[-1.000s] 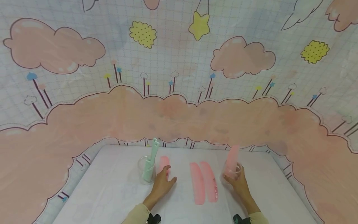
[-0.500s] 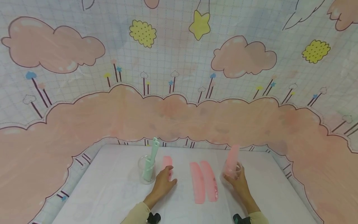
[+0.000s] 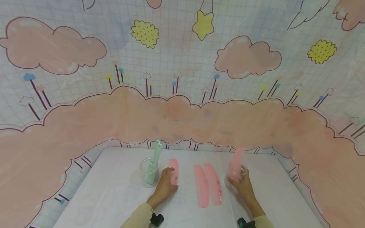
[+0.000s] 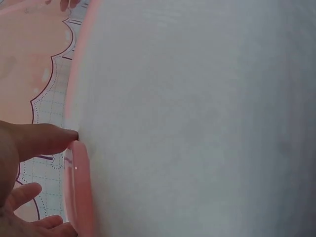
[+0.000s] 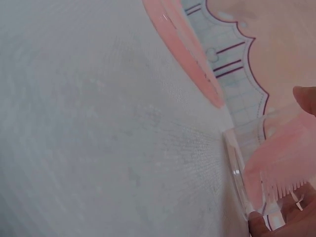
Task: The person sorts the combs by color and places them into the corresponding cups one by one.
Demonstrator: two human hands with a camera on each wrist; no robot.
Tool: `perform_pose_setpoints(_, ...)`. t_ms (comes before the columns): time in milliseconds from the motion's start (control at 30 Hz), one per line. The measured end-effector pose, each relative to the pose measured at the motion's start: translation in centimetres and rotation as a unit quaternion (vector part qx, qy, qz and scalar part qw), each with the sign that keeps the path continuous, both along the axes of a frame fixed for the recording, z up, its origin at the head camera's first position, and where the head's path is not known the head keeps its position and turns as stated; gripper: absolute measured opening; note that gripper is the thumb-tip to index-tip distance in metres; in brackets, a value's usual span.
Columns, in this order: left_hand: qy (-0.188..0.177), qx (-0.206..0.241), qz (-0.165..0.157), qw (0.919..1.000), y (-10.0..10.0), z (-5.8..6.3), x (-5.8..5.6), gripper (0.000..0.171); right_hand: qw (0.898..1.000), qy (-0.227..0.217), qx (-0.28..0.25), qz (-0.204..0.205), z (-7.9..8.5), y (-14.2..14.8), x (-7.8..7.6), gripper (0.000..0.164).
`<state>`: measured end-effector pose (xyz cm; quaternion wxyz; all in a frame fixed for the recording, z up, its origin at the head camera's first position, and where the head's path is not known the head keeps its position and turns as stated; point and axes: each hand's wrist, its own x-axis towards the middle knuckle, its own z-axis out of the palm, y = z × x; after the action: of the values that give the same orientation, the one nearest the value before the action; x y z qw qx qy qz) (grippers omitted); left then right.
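Observation:
My left hand (image 3: 164, 184) is at a pink comb (image 3: 174, 167) lying on the white table, fingers along its left side. In the left wrist view, the thumb meets the comb's end and the other fingertips lie beside it. On the right, my right hand (image 3: 242, 185) grips a clear cup (image 5: 237, 170) around its lower part, and a second pink comb (image 3: 236, 160) leans upright inside. Its teeth show through the wall in the right wrist view. Between the hands, two pink combs (image 3: 201, 186) (image 3: 213, 185) lie flat, side by side.
Left of my left hand stands another clear cup (image 3: 143, 166) holding a mint-green thing (image 3: 155, 161) with a slim handle. The white table (image 3: 114, 190) ends at a back wall cloth (image 3: 182, 120) printed with clouds and stars. Dark wrist mounts (image 3: 156, 219) sit at both wrists.
The pink comb at my left hand has slid a little to the right across the table. The left thumb has drawn in to the comb's near end. My right hand has stayed still.

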<state>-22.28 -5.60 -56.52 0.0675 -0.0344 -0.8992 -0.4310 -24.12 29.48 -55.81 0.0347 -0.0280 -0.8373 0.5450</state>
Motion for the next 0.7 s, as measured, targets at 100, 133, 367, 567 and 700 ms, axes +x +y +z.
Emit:
perform_pose_setpoints(100, -0.001, -0.009, 0.001, 1.0000, 0.0, 0.0, 0.0, 0.071, 1.000, -0.001, 0.000, -0.003, 0.0, 0.0, 0.0, 0.096)
perform_pose_setpoints(133, -0.003, -0.011, 0.002, 0.9999, -0.1, 0.0, 0.0, 0.071, 1.000, -0.002, 0.000, -0.004, 0.0, 0.0, 0.0, 0.096)
perform_pose_setpoints(367, 0.004, -0.017, 0.005, 0.9998, -0.1, 0.6, -0.4, 0.069, 1.000, -0.013, 0.003, -0.004, 0.2, 0.0, 0.0, 0.098)
perform_pose_setpoints(567, 0.016, -0.042, -0.001, 0.9990, 0.0, 1.5, -0.5, 0.056, 1.000, -0.013, 0.005, -0.003, 0.2, -0.1, 0.0, 0.098)
perform_pose_setpoints(700, 0.016, -0.052, 0.004, 0.9985, 0.2, 1.7, -0.4, 0.047, 1.000, -0.013, 0.004, -0.003, 0.2, 0.0, 0.0, 0.098)
